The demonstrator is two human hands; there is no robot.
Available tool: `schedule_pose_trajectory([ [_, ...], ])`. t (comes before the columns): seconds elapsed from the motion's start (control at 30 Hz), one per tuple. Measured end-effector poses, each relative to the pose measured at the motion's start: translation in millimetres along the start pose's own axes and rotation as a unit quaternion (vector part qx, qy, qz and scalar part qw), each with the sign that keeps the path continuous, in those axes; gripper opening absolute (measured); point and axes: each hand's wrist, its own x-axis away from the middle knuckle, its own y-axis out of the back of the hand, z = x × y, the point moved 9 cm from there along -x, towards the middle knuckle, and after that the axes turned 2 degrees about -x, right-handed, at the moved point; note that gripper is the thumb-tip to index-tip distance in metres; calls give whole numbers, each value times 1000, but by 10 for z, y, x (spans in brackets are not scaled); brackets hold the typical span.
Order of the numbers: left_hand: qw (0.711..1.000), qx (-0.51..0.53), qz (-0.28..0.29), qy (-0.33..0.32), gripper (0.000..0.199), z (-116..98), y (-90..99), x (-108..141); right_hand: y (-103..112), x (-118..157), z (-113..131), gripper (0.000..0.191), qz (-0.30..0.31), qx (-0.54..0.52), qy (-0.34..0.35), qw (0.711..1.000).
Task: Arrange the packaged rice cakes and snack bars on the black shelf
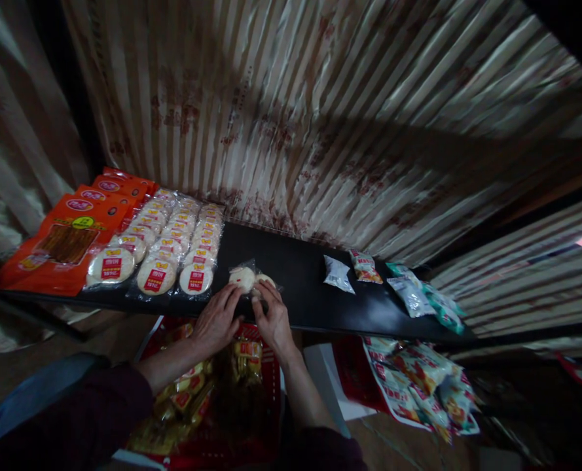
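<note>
At the front edge of the black shelf [281,261], my left hand [218,318] has its fingertips on a clear-wrapped round rice cracker [242,279]. Right beside it, my right hand [273,318] pinches a second wrapped rice cracker [265,281], partly covered by the fingers. Just left of my hands, wrapped rice crackers [196,278] with red labels stand in three overlapping rows. Beyond these rows, large orange snack bags [67,239] overlap at the shelf's left end.
Small snack bags, including a white one [338,273] and a green one [442,307], lie toward the shelf's right. Below are a red basket [271,386] of gold-wrapped packets and a box heaped with snack bags [418,386]. A patterned curtain [291,118] hangs behind.
</note>
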Motion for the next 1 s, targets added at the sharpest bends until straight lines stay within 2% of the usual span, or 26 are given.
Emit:
schedule_pose_trajectory([
  [0.2,990,91,-75,71,65,153,73,-53,-180,87,192,48,83,-114,-13,990],
  [0.33,973,140,-128,133,51,334,148,-68,-301,150,369,50,120,-131,18,984],
  [0.43,962,164,-154,152,41,408,240,-83,-315,165,438,47,125,-144,23,981],
  [0.53,956,177,-163,170,34,446,342,-90,-248,145,406,40,86,-187,11,979],
  [0.67,928,267,-162,205,34,505,390,-54,-162,127,132,33,-19,-262,-62,963],
  [0.77,894,347,-140,248,31,543,327,-2,-229,151,-76,37,-53,-328,-134,934],
  [0.9,846,440,-96,285,34,495,215,57,-361,192,-173,44,-46,-420,-208,882],
  [1.0,805,514,-49,293,36,414,131,88,-317,220,-235,46,-84,-463,-247,847],
])
